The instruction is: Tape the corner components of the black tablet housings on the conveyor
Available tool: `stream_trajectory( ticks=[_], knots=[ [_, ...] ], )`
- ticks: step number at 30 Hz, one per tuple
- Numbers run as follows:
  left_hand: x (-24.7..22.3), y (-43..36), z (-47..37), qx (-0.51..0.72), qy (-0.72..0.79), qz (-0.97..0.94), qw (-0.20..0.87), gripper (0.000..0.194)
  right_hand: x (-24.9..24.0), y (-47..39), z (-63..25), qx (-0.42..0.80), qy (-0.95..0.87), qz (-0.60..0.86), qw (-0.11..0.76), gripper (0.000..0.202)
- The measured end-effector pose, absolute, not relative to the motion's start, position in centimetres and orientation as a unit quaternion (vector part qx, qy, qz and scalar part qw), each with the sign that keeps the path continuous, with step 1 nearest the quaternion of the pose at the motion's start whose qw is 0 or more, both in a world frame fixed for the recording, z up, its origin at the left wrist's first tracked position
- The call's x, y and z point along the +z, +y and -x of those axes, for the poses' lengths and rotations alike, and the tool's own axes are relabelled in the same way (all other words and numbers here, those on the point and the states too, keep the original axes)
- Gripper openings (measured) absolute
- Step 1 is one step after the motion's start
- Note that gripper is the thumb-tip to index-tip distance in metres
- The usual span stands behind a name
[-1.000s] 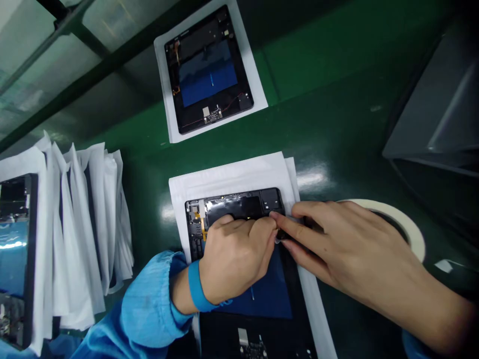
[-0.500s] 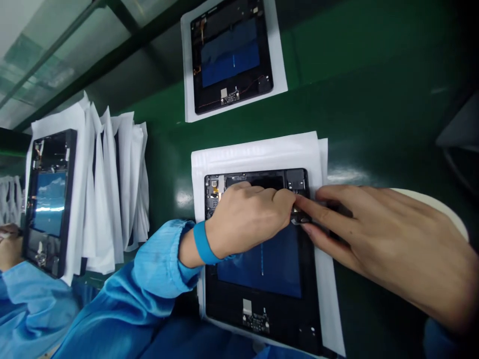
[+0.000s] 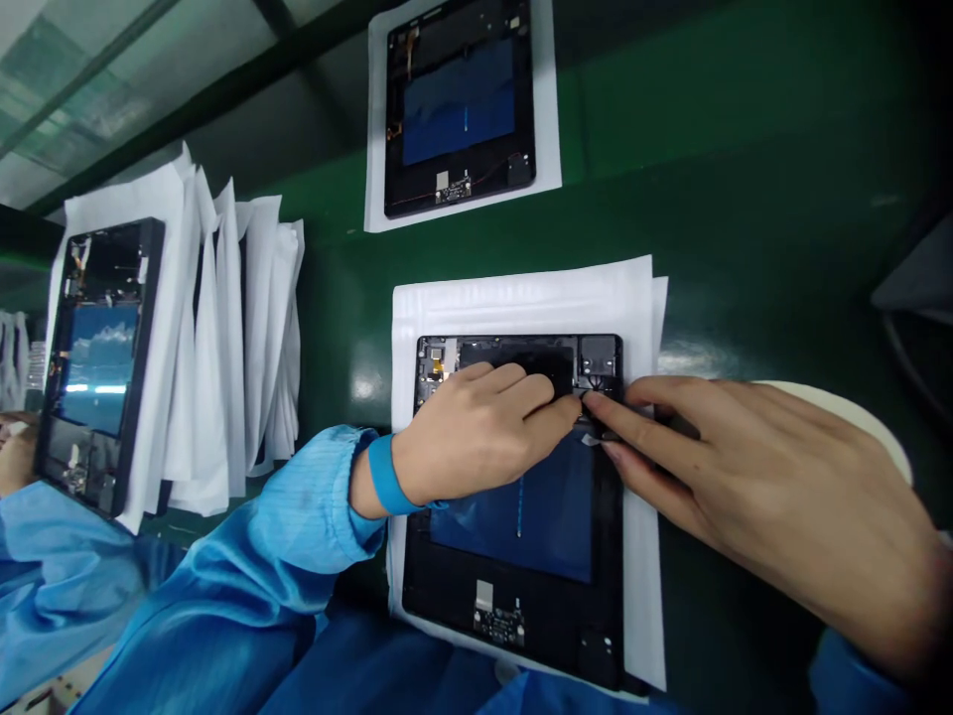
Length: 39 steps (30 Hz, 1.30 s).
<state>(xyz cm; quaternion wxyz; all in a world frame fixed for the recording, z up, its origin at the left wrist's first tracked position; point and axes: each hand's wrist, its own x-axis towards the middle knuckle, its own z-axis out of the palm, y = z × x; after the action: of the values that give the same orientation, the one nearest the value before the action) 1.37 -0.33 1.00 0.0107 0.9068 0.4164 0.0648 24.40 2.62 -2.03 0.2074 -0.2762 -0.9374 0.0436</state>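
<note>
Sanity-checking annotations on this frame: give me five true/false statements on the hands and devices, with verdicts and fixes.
1. Fingertips of the left hand and right hand are close together at the nearer device. True.
2. They are at its lower edge. False: they are near its upper right corner in the picture.
3. The farther device lies on a white sheet. True.
4. A blue band is on the right wrist. False: the blue wristband is on the left wrist.
5. A co-worker's hand shows at the picture's left edge. True.
</note>
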Motion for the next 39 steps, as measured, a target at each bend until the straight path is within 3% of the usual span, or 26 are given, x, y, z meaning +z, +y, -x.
stream_trajectory(
  ticks=[13, 18, 23, 39],
  knots=[
    [0.3, -1.0, 0.2, 0.013, 0.396, -0.917, 0.043, 0.036, -1.1, 1.9, -23.7, 0.005, -0.948, 0.278, 0.152, 0.025],
    [-0.1, -0.9, 0.4, 0.037, 0.388, -0.920, 0.033, 0.035, -1.1, 1.1, -23.5, 0.078, -0.913, 0.334, 0.218, 0.023],
    [-0.4, -0.9, 0.6, 0.058, 0.382, -0.922, 0.033, 0.035, -1.2, 1.3, -22.5, -0.053, -0.872, 0.387, 0.296, 0.024],
    [-0.7, -0.8, 0.6, 0.087, 0.384, -0.918, 0.045, 0.034, -2.4, 2.0, -21.8, -0.093, -0.894, 0.360, 0.249, 0.023]
  ],
)
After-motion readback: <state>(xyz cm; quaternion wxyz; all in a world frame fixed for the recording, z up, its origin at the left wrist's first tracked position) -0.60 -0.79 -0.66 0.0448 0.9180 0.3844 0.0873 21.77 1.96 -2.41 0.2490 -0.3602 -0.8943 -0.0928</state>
